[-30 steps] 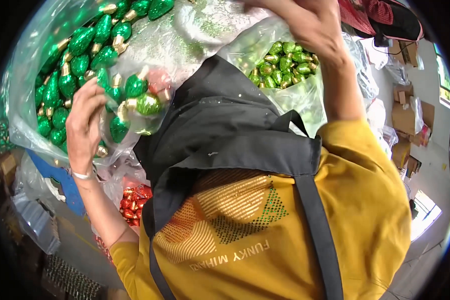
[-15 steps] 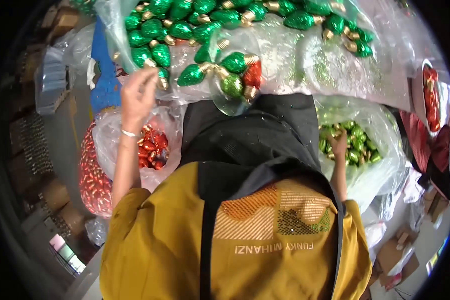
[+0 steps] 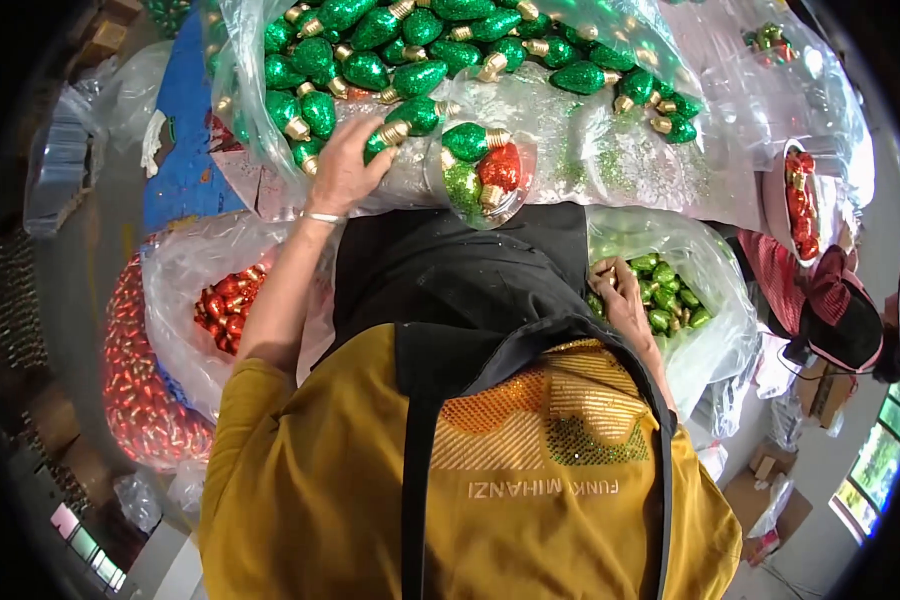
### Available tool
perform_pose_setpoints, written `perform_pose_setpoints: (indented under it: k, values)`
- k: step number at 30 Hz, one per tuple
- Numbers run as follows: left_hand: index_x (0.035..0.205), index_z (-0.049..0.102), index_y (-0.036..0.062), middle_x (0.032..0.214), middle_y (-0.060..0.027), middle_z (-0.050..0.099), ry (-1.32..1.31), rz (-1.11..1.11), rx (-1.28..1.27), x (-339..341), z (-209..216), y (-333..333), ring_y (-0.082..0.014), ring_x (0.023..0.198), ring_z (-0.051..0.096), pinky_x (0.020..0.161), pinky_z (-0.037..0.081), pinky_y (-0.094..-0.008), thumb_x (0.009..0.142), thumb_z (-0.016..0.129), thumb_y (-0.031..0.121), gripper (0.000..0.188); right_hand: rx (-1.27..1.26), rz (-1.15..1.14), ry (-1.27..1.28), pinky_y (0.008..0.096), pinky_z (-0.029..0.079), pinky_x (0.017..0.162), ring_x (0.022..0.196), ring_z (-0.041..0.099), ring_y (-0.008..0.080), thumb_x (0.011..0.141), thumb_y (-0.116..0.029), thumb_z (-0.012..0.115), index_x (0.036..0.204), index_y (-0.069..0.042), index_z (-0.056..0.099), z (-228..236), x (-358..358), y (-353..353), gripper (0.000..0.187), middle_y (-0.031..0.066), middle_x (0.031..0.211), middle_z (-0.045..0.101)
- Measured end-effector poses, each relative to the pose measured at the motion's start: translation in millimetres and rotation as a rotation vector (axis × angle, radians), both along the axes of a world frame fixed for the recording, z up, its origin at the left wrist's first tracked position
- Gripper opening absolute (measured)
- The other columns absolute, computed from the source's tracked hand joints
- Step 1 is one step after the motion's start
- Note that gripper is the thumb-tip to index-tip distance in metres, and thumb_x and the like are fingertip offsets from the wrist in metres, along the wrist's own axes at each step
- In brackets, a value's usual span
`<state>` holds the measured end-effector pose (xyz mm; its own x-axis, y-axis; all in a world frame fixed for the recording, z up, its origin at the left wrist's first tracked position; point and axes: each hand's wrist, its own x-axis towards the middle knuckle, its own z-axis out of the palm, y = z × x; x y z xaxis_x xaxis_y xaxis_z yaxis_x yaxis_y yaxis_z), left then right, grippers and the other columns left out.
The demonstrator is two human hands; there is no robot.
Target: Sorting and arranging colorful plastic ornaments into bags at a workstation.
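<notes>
My left hand is closed round a dark green glitter bulb ornament with a gold cap, at the table's near edge. Beside it is a clear plastic cup holding a dark green glitter bulb, a light green bulb and a red bulb. My right hand is at the inner side of a plastic bag of shiny light green bulbs. Its fingers are curled over a light green bulb, partly hidden by the hand.
A pile of dark green glitter bulbs spills from a clear bag across the plastic-covered table. On my left sit an open bag of red bulbs and a full red sack. A filled container of red ornaments stands far right.
My left hand has moved right and closed on the dark green bulb that lay beside the cup. My right hand has drawn back from the light green pile toward my lap. The view has shifted.
</notes>
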<state>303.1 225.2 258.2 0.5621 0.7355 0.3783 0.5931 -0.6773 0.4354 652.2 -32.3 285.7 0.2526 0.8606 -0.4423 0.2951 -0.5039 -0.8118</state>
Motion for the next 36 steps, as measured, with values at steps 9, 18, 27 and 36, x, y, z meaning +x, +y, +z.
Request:
perform_pose_setpoints:
  k: [9, 18, 27, 36]
  values:
    - [0.119, 0.053, 0.0002, 0.113, -0.0057, 0.056, -1.248, 0.227, -0.831, -58, 21, -24, -0.0113, 0.100, 0.053, 0.085, 0.043, -0.0257, 0.083, 0.065, 0.010, 0.039, 0.592, 0.587, -0.495, 0.0333, 0.046, 0.060, 0.066, 0.056, 0.0214, 0.083, -0.019, 0.063, 0.097, -0.004, 0.054, 115, -73, 113, 0.022, 0.0102, 0.080, 0.058]
    - [0.121, 0.050, -0.0015, 0.112, -0.0062, 0.054, -1.050, 0.062, -0.503, -4, 117, -24, -0.0138, 0.098, 0.051, 0.087, 0.042, -0.0265, 0.084, 0.066, 0.013, 0.043, 0.583, 0.772, -0.738, 0.0410, 0.048, 0.065, 0.075, 0.061, 0.0325, 0.085, -0.021, 0.061, 0.107, -0.006, 0.053, 98, -77, 166, 0.028, 0.0127, 0.085, 0.059]
    - [0.127, 0.046, -0.0051, 0.119, -0.0183, 0.056, -0.430, -0.285, -0.282, 79, 147, -38, -0.0272, 0.108, 0.057, 0.094, 0.045, -0.0380, 0.066, 0.083, 0.019, 0.075, 0.696, 0.522, -0.085, 0.0338, 0.049, 0.071, 0.084, 0.062, 0.0217, 0.082, -0.022, 0.069, 0.123, -0.005, 0.053, 153, -58, 161, 0.047, 0.0118, 0.106, 0.061]
    - [0.115, 0.055, -0.0045, 0.109, -0.0193, 0.059, -0.472, -0.014, 0.253, 3, 158, -47, -0.0313, 0.101, 0.059, 0.087, 0.048, -0.0367, 0.071, 0.072, 0.008, 0.049, 0.784, -0.075, -0.325, 0.0330, 0.049, 0.057, 0.061, 0.062, 0.0232, 0.078, -0.018, 0.072, 0.091, -0.002, 0.065, 163, -21, 145, 0.022, 0.0075, 0.074, 0.064]
